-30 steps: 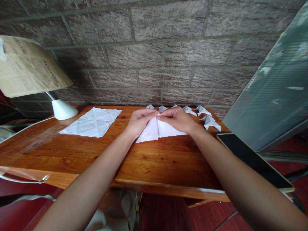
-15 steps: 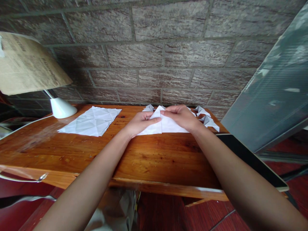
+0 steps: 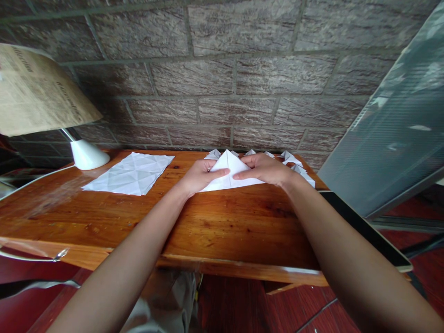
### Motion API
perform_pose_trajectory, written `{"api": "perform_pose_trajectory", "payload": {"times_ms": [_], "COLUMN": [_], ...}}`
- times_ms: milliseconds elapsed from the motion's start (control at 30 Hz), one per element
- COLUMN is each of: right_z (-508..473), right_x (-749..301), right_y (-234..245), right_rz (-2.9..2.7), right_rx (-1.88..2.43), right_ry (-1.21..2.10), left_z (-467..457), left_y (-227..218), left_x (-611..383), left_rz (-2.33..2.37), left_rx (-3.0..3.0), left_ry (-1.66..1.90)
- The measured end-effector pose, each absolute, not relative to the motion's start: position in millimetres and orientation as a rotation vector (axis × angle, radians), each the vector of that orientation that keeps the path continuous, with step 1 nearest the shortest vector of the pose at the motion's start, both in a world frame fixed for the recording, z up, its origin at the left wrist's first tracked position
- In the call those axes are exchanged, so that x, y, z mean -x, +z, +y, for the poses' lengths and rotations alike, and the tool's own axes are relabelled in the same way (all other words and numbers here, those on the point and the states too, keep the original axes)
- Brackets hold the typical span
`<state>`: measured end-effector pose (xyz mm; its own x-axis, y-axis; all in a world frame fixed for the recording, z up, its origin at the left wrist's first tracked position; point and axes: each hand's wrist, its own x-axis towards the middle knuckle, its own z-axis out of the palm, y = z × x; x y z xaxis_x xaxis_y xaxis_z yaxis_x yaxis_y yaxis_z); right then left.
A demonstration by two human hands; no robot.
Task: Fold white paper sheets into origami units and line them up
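Note:
A white sheet of paper [image 3: 228, 163], folded to a point at the top with a crease down its middle, is held up between both hands over the table. My left hand [image 3: 203, 176] grips its left side, thumb across the front and fingers behind. On the right side, my right hand [image 3: 265, 169] pinches the paper the same way, its thumb near the centre crease. Behind the hands, small folded paper pieces [image 3: 290, 158] stand in a row by the wall. To the left lies a creased white paper stack [image 3: 130, 173], flat on the wood.
The wooden table [image 3: 222, 231] runs along a brick wall [image 3: 215, 76]. At the left stands a lamp with a white base [image 3: 88, 156] and a newspaper-like shade [image 3: 45, 90]. A dark flat tablet-like object [image 3: 360, 226] lies at the right edge, beside a translucent panel [image 3: 391, 129].
My right thumb has moved down from the paper's tip to its front. The right flap now meets the left along the middle crease, making a symmetrical point.

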<state>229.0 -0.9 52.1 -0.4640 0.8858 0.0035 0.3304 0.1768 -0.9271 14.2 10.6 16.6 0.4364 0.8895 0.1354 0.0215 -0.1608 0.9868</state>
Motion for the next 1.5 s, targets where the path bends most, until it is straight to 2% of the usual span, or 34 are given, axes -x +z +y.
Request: {"api": "perform_pose_trajectory", "payload": {"times_ms": [433, 867, 1100, 1300, 1500], "right_z": [4.5, 1.5, -3.3, -12.7, -12.4], "right_x": [-233.1, -233.3, -228.4, -218.2, -219.7], "right_y": [49.6, 52.4, 56.6, 64.4, 62.0], "right_rz": [-1.946, -1.878, -1.874, -1.732, -1.703], "right_rx": [1.136, 1.142, 1.148, 1.045, 1.061], "right_ry": [1.215, 1.299, 1.253, 1.048, 1.107], "left_z": [9.0, 12.1, 10.7, 6.1, 3.0], "left_y": [17.2, 12.2, 14.2, 16.7, 20.7], "left_x": [-16.1, -15.6, -20.5, -23.3, -23.2], "left_rz": [0.862, 0.838, 0.816, 0.817, 0.838], "left_rx": [-1.642, -1.588, -1.571, -1.640, -1.648], "left_ry": [0.994, 0.978, 0.983, 0.959, 0.877]}}
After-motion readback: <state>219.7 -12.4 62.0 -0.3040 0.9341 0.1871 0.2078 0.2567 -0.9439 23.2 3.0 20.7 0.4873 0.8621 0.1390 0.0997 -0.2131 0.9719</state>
